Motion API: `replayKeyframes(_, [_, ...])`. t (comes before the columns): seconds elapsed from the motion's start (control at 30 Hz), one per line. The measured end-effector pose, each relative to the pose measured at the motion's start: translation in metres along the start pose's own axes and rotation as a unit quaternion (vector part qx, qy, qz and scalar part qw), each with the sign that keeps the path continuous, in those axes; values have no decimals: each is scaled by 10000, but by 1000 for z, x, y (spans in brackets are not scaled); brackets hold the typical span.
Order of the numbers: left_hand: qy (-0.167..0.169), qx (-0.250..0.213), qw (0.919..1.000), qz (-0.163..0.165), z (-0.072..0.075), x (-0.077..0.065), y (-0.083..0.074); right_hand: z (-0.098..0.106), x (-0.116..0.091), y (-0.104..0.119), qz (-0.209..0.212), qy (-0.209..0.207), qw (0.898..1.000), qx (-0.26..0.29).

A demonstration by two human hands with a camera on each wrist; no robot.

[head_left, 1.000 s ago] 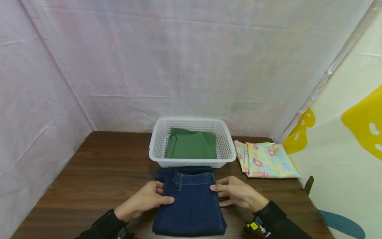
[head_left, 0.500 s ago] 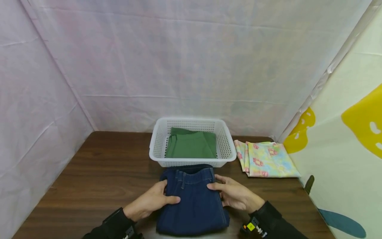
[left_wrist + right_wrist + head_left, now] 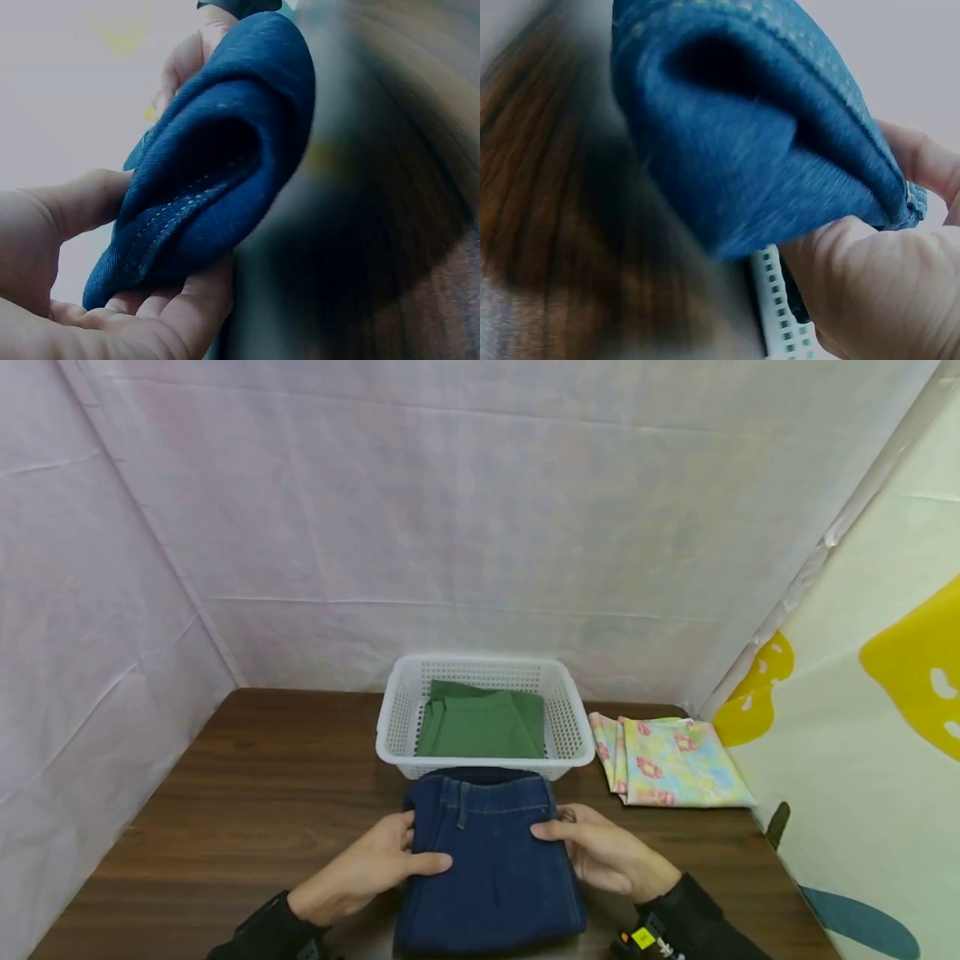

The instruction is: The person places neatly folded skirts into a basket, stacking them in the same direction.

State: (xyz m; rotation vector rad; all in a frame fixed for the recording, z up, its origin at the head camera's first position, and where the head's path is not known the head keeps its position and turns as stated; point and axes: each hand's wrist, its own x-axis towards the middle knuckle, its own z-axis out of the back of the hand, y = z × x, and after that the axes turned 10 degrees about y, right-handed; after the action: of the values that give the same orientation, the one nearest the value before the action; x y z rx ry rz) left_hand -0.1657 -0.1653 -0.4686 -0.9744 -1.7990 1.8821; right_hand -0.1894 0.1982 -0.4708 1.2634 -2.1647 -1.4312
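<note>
Folded dark blue jeans (image 3: 491, 860) are held between both hands in front of the basket, with the waistband toward it. My left hand (image 3: 375, 864) grips the left edge, its thumb on top and the other fingers underneath. On the opposite edge my right hand (image 3: 611, 852) pinches the jeans the same way. In the left wrist view the folded layers of the jeans (image 3: 217, 165) show from the side, with the fingers (image 3: 199, 304) beneath them. The right wrist view shows the jeans (image 3: 727, 150) raised above the wooden surface.
A white perforated basket (image 3: 390, 718) stands at the table's back, holding folded green cloth (image 3: 487, 727). Right of it lies a folded floral cloth (image 3: 675, 764). The brown wooden table (image 3: 247, 793) meets pale sheet walls (image 3: 480, 510) behind and at the sides.
The jeans have been lifted off the table and shifted slightly right, their waistband closer to the basket. Both hands keep their hold and move with them.
</note>
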Motion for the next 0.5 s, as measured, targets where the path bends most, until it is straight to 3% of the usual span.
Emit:
replayKeyframes(0.17, [176, -61, 9997, -141, 1, -7, -12, -7, -11, 13, 274, 221, 9993, -115])
replayKeyframes(0.4, [453, -220, 9982, -336, 5, -13, -33, -17, -21, 36, 428, 92, 9982, -408])
replayKeyframes(0.5, [402, -82, 9987, -292, 6, -17, -44, -21, -25, 45, 486, 100, 9978, -429])
